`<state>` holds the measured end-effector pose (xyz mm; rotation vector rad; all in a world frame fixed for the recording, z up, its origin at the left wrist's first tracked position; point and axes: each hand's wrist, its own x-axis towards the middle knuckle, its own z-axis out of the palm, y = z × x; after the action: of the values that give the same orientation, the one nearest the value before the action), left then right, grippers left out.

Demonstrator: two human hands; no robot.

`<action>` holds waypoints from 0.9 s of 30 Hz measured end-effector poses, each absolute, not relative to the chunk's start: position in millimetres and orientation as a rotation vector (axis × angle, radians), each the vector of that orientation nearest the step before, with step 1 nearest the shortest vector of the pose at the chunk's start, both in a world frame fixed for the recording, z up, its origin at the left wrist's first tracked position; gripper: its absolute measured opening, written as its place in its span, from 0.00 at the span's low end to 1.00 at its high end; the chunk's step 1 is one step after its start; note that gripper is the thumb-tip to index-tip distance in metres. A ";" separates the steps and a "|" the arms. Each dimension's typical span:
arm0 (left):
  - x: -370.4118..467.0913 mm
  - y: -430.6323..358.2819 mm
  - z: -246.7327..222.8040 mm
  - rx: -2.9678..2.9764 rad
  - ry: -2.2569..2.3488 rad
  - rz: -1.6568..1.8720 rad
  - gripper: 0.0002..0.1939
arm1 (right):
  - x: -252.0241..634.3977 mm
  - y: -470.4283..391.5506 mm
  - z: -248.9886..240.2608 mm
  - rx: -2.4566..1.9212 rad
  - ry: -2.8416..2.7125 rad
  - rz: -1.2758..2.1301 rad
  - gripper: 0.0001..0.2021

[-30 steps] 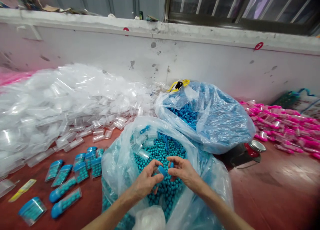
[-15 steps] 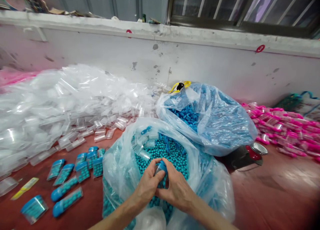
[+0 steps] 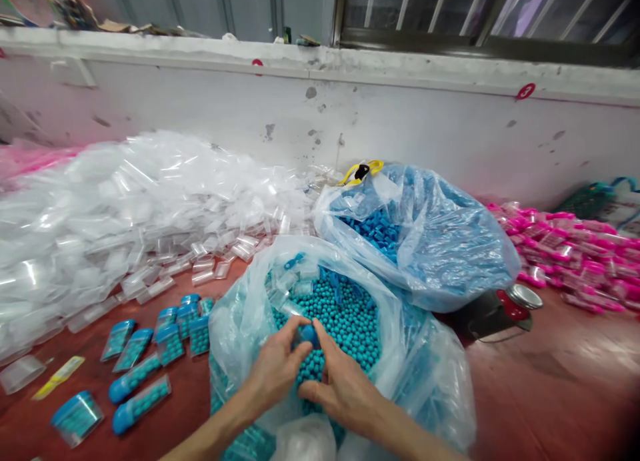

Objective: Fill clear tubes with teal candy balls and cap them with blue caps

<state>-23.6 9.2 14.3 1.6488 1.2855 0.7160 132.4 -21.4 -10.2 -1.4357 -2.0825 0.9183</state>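
Over an open plastic bag of turquoise beads, my two hands meet at a small clear container with a blue cap. My left hand pinches its left side between thumb and fingers. From the right, my right hand curls around it, index finger against the cap and thumb lower down. The container's lower part is hard to tell from the beads behind. Several clear empty containers and a few blue pieces lie on the beads in the bag.
Filled blue-capped containers stand and lie on the red table at left, near a yellow strip. Behind are heaped clear containers and a bag of blue caps. Pink items and a dark silver-lidded can occupy the right.
Both hands have shifted slightly left with the container. The right thumb has moved away from the left hand, and the gap between the hands is wider. The view has tilted slightly.
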 end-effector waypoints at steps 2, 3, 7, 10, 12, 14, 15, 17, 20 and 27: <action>-61.8 15.3 21.3 1.759 1.524 0.727 0.16 | 138.9 -10.1 -4.4 -1.415 -2.178 0.954 0.32; -82.7 18.7 24.4 1.791 1.688 0.731 0.18 | 141.2 -2.8 -2.7 -1.437 -2.223 0.930 0.27; -148.8 30.1 30.4 1.991 2.311 0.589 0.23 | 132.8 30.0 -4.5 -1.596 -2.318 0.679 0.13; -154.6 31.6 29.2 2.190 2.474 0.594 0.24 | 109.5 51.4 -12.1 -1.666 -2.372 0.535 0.13; -136.7 30.1 26.8 2.360 2.295 0.653 0.21 | 94.9 62.4 -17.9 -1.645 -2.420 0.517 0.14; -108.6 29.2 22.7 2.487 2.033 0.655 0.18 | 88.0 70.5 -22.6 -1.578 -2.467 0.537 0.15; -93.3 29.5 19.7 2.515 1.923 0.612 0.18 | 88.5 73.3 -24.4 -1.537 -2.491 0.556 0.16; -64.9 31.8 11.0 2.512 1.760 0.483 0.19 | 97.1 74.9 -26.4 -1.449 -2.548 0.600 0.18; -34.5 37.0 -9.0 2.482 1.584 0.281 0.22 | 123.2 64.6 -25.7 -1.361 -2.618 0.656 0.17; -12.5 40.1 -46.2 2.601 1.293 0.071 0.11 | 181.9 5.7 3.1 -1.496 -2.554 0.550 0.09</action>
<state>-12.5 40.1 -46.2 2.6011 1.2929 0.0706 181.9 5.7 3.1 -1.4956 -2.5541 0.5503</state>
